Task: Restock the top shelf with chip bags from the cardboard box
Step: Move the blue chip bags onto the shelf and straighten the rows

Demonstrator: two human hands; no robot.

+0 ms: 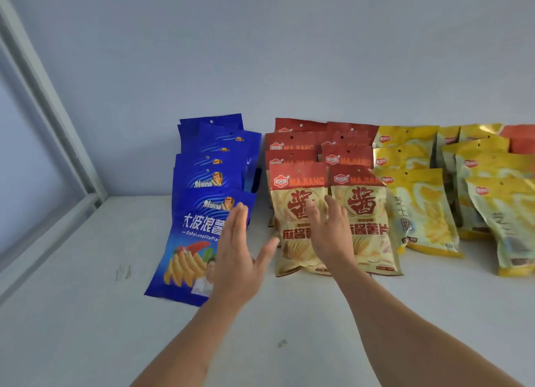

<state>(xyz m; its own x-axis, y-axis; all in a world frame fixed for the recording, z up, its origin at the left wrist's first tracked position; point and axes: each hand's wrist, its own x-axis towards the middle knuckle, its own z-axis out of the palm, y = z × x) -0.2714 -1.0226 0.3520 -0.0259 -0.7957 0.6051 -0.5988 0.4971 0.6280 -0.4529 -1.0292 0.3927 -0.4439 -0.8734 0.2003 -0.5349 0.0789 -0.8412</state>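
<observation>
Both bare forearms reach up and forward from the bottom edge, roughly parallel. The left hand (236, 259) is held flat with its edge turned toward the camera, its fingers (238, 221) straight and pressed together, pointing up, the thumb spread wide to the right. The right hand (330, 233) shows its back, fingers loosely spread and slightly bent, pointing up and away. Neither hand grips anything, and the two hands are near but apart.
</observation>
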